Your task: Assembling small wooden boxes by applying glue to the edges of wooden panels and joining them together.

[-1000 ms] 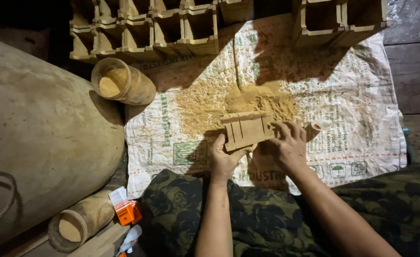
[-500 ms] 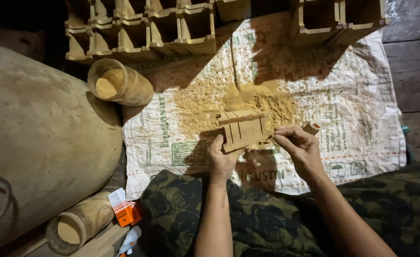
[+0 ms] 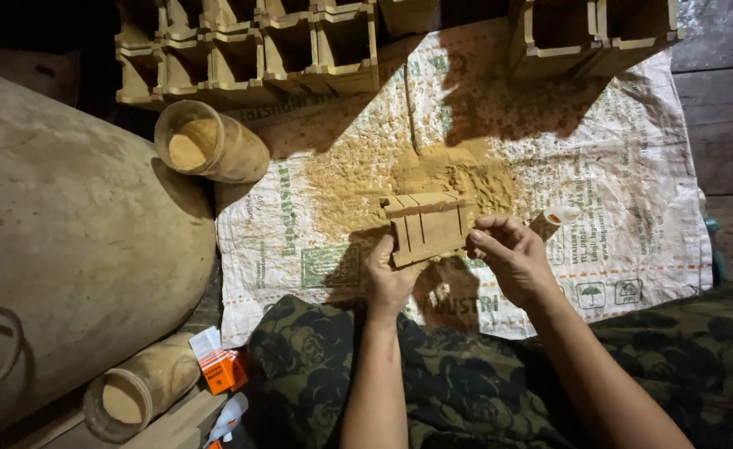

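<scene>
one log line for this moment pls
left hand: holds small wooden box | right hand: at box edge | under: sawdust pile on woven sack

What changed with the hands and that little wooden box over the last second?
The right hand let go of the small slatted wooden box and drew back to its right edge, fingertips just beside it. The left hand still holds the box from below. The sawdust pile and jars stayed put.

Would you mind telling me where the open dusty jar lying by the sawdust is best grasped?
I would grip the dusty jar around its round body, coming from above. It lies on its side with the open mouth facing left, holding powder, so pinching the rim risks tipping powder out.
</scene>
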